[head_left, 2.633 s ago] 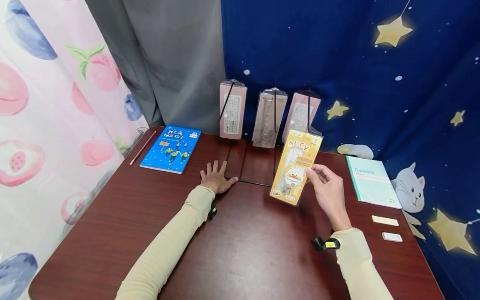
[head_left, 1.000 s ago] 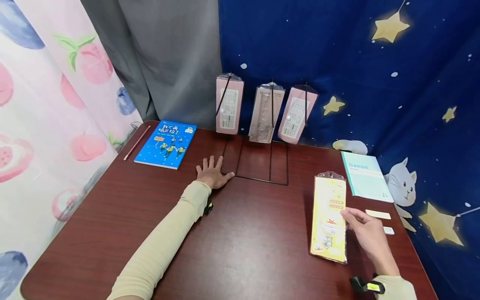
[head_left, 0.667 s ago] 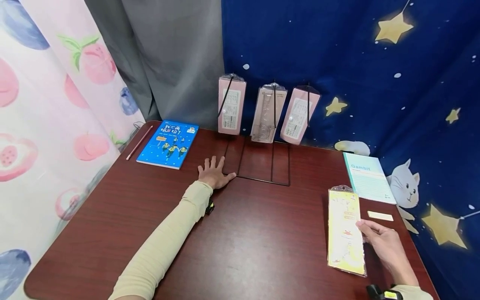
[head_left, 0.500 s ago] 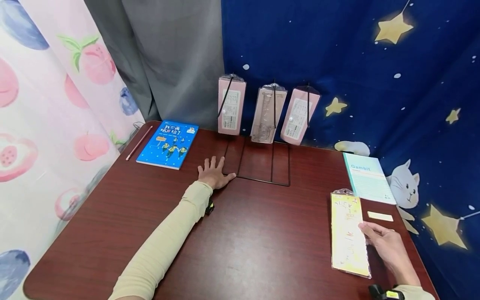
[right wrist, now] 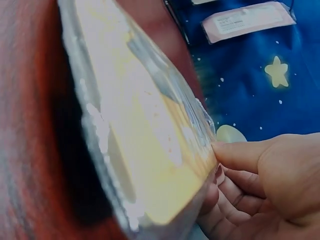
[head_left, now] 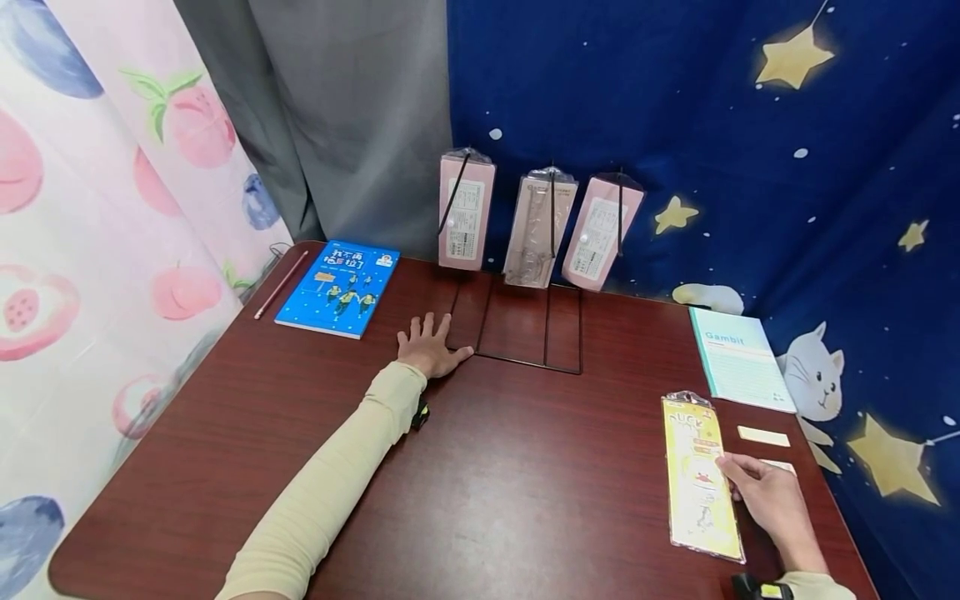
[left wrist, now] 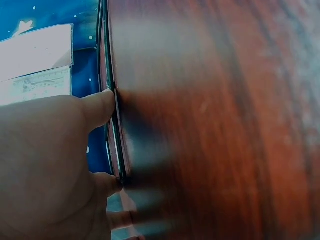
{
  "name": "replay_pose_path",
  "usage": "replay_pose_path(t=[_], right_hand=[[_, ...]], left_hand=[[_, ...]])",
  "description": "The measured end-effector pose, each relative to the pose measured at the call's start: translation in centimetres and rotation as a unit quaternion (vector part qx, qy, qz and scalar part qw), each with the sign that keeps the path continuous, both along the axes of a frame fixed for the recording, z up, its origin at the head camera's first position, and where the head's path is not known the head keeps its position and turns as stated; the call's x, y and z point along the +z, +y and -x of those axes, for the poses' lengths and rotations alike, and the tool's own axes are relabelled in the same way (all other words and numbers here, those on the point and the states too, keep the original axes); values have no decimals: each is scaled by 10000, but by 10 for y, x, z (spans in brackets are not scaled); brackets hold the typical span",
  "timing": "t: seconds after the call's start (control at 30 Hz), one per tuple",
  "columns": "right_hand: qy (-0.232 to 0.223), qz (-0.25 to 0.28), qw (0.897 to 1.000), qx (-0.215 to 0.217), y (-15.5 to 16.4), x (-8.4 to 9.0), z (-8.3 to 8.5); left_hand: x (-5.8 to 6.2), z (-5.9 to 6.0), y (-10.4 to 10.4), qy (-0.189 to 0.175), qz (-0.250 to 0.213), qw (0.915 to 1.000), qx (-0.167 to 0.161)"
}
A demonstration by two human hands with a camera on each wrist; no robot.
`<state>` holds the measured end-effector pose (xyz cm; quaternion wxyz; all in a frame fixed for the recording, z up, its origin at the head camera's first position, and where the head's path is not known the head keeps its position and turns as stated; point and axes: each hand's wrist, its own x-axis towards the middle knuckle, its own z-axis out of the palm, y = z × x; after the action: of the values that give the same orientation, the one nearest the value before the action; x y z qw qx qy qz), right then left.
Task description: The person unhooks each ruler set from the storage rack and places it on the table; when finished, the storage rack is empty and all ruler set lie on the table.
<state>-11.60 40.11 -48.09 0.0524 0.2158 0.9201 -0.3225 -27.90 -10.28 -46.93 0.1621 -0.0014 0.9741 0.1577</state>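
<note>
Right hand [head_left: 768, 500] pinches the right edge of the yellow pack [head_left: 701, 475], thumb on top, fingers curled under; the pack lies nearly flat at the table's [head_left: 480, 467] right front, its right edge looks slightly lifted in the right wrist view. Left hand [head_left: 431, 346] rests flat, fingers spread, pressing the wire rack's [head_left: 525, 333] base edge. Three pink packs [head_left: 540, 225] hang on the rack. Step in hand looks like setting the pack down. Next move likely calls for letting go and drawing the fingers out sideways without dragging the pack.
</note>
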Motion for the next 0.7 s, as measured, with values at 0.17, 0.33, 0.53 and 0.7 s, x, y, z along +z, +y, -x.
replay_pose_path(t=[0.17,0.33,0.53,0.7], right_hand=[[165,-324,9993,50,-2,-1,-1],[413,-752,9963,3,-7,-2,0],[539,-964,9935,-259,-12,-2,-1],[471,-996,9932,-364,-15,2,1]], left_hand=[[0,0,-1,131,-43,9999,-35],[-4,0,-3,130,3,9999,-27],[-3,1,-2,65,20,10000,-45],[-1,0,-2,34,-23,10000,-23]])
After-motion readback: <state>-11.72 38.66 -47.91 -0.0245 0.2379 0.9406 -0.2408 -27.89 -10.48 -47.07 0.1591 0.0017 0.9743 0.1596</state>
